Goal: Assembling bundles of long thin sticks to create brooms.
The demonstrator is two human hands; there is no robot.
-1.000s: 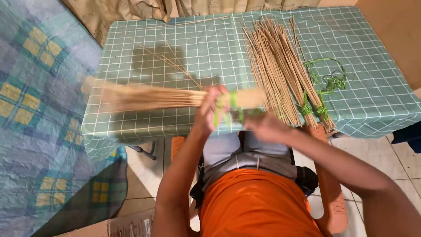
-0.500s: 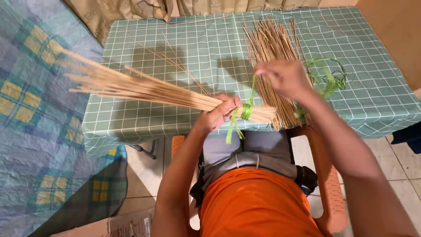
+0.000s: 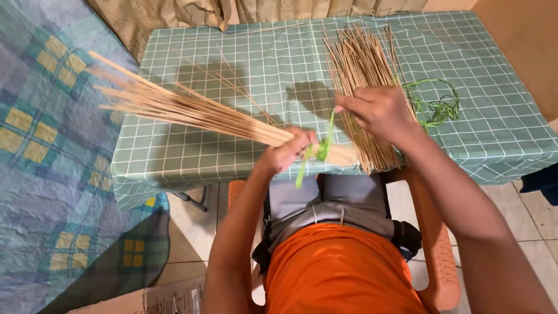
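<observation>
Item: bundle of thin tan sticks (image 3: 192,110), fanned at its far end, lying slantwise above the front left part of the bench (image 3: 192,157) and reaching out over its left edge. The left hand (image 3: 288,152) is clamping around the bundle's gathered end, just above the bench's near edge.

Item: green plastic strip (image 3: 321,148), wrapping the gathered end of the bundle beside the left hand. One tail is hanging down past the bench edge; the other is running up to the right hand (image 3: 381,110). The right hand is pinching that upper tail between thumb and fingertips, hovering over the loose pile.

Item: loose pile of the same tan sticks (image 3: 363,64), lying lengthwise on the bench, right of centre, its near ends reaching the front edge.

Item: tangle of green strips (image 3: 436,104), resting on the bench just right of the loose pile.

Item: bench covering, a pale green cloth with a white grid.

Item: orange plastic chair (image 3: 433,250), carrying the seated person, close against the bench.

Item: blue and yellow checked bedcover (image 3: 46,174), lying left of the bench.
</observation>
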